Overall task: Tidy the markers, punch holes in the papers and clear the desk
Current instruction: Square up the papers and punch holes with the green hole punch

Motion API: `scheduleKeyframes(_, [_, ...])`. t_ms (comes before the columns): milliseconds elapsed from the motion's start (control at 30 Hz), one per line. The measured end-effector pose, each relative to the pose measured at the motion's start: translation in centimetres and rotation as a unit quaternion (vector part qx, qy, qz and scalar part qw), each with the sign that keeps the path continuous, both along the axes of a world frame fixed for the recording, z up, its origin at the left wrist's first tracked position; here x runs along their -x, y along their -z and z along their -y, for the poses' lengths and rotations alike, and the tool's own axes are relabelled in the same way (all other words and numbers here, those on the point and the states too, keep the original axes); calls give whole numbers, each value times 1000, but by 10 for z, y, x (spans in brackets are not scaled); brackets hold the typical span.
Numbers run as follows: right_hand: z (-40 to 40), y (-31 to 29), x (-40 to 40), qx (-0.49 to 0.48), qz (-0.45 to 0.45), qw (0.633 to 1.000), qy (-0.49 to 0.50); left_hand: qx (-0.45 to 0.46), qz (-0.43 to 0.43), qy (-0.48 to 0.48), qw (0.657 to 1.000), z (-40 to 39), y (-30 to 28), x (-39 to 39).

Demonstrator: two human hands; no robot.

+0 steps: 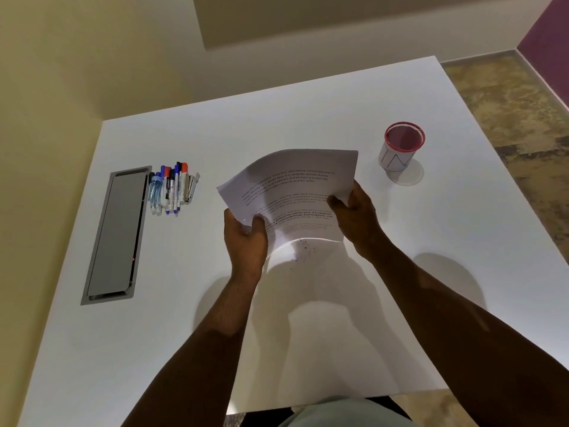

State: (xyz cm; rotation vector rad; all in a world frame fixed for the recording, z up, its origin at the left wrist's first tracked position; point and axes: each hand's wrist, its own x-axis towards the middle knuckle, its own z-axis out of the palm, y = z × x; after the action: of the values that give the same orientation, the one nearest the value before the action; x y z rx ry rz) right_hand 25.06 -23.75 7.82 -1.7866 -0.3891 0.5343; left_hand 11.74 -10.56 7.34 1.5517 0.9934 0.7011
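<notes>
Both hands, left (244, 238) & right (354, 211), grip papers (292, 192) betw. fingers above desk (431, 241).

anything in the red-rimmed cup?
Nothing shows inside the red-rimmed cup: only its reddish inner wall and bottom. The markers lie in a heap on the desk, far left of it. The cup stands on a round white disc.

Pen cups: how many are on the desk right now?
1. The red-rimmed mesh pen cup stands upright on the desk, far right, beyond the right hand. It looks empty; the markers lie in a pile at far left. None seems hidden.
</notes>
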Motion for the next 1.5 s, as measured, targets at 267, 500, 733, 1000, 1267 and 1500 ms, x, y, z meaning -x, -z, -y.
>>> scheduleKeyframes(267, [3,6,2,10,-8,1000,-6,-7,0,21,1000,4,4,4])
scheduleKeyframes(500, [4,6,2,-15,-10,1000,-5,-18,15,29,999,5,0,6])
scheduleKeyframes(733, [9,13,8,-13,-45,999,-7,11,-24,35,999,6,8,9])
scheduleKeyframes(1000, [9,1,9,-40,-21,999,-20,-8,-11,41,999,6,-1,13])
scheduleKeyframes(1267, [8,17,11,-13,-41,999,-28,14,-27,53,998,5,12,19])
scheduleKeyframes(1500, [12,18,17,-1,-32,998,-55,23,-43,45,998,8,15,20])
